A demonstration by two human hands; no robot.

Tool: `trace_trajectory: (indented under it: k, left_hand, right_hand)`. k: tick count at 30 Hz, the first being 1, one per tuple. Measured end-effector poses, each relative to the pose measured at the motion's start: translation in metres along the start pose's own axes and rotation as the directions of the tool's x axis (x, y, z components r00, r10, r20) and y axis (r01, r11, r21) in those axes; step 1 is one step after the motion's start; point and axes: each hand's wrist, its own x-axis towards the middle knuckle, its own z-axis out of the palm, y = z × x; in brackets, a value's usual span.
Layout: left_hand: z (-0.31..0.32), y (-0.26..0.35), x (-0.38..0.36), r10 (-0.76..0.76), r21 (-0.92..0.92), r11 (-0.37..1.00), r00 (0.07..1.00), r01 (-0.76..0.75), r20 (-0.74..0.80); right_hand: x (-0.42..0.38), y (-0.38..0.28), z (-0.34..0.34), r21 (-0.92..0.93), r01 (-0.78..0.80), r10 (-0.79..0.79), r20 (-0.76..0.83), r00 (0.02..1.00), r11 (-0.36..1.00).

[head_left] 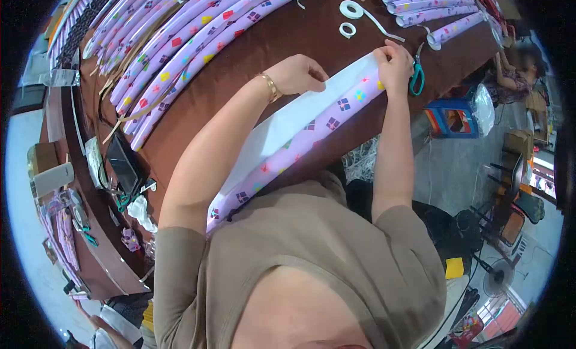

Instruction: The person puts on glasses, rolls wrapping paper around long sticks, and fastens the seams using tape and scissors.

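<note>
Wrapping paper (300, 142), lilac with small coloured gift-box prints and a plain white inner side, runs as a long half-rolled strip from the lower left of the frame's middle up to the upper right, lying across the near edge of the brown worktop (288, 43). Both hands rest on its far end. Left hand (298, 74), with a gold bangle (269, 87) on the wrist, sits just left of the frame's centre top; its fingers are curled down and pinch the white edge of the paper. Right hand (394, 66) is at the upper right end of the strip, fingers bent and pressed together onto the paper's corner, holding it against the worktop.

Teal-handled scissors (416, 78) lie just beside the right hand, touching or nearly touching it. Two white tape rolls (350, 18) sit farther up the worktop, one with a loose tail trailing right. Finished rolled tubes (180, 46) in the same lilac print are stacked in the upper left, and more (429, 10) lie in the upper right. A dark phone (122, 163) rests at the left.
</note>
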Motion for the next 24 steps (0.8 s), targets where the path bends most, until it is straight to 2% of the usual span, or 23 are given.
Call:
trace_trajectory:
  k: [1,2,5,8,11,15,17,19,21,23,24]
  left_hand:
    - [-0.001,-0.003,-0.006,0.000,0.013,1.000,1.000,0.000,-0.002]
    - [-0.001,-0.003,-0.013,0.000,0.026,1.000,1.000,0.000,-0.004]
    - [-0.004,-0.007,-0.029,-0.005,0.050,0.999,1.000,0.004,0.020]
    - [-0.003,-0.009,-0.041,0.024,0.044,0.999,1.000,-0.025,0.010]
    - [0.001,-0.011,-0.044,0.079,0.054,0.995,0.997,-0.079,-0.009]
    - [-0.001,-0.006,-0.054,0.080,0.033,0.996,0.997,-0.080,-0.007]
    - [-0.005,-0.005,-0.061,0.043,0.148,0.988,0.999,-0.047,0.028]
    - [-0.009,-0.007,-0.073,0.039,0.176,0.983,0.999,-0.044,0.029]
    - [-0.013,-0.013,-0.087,0.039,0.205,0.978,0.999,-0.045,0.033]
    - [-0.015,-0.020,-0.102,0.103,0.197,0.975,0.995,-0.104,0.013]
    - [-0.015,-0.022,-0.109,0.054,0.142,0.988,0.998,-0.058,0.029]
  right_hand:
    - [0.000,0.001,0.001,0.002,-0.009,0.009,0.005,1.000,1.000]
    - [-0.006,-0.018,-0.007,-0.103,0.010,-0.017,-0.068,0.998,0.995]
    - [-0.005,-0.016,-0.006,-0.119,0.016,-0.023,-0.059,0.998,0.993]
    - [-0.002,-0.008,-0.002,-0.055,-0.027,0.027,0.001,1.000,0.998]
    - [-0.003,-0.007,-0.001,-0.073,-0.029,0.029,-0.006,1.000,0.997]
    - [0.001,-0.001,0.001,-0.066,-0.011,0.012,0.018,1.000,0.998]
    - [0.005,0.004,0.002,-0.050,0.005,-0.003,0.037,0.999,0.999]
    - [0.006,0.004,0.003,-0.053,0.013,-0.010,0.051,0.999,0.998]
    - [0.002,-0.005,-0.002,-0.117,0.073,-0.082,-0.072,0.994,0.990]
    - [0.003,0.002,0.001,-0.145,0.089,-0.102,-0.081,0.992,0.985]
    - [0.006,0.008,0.003,-0.092,0.055,-0.058,-0.030,0.998,0.994]
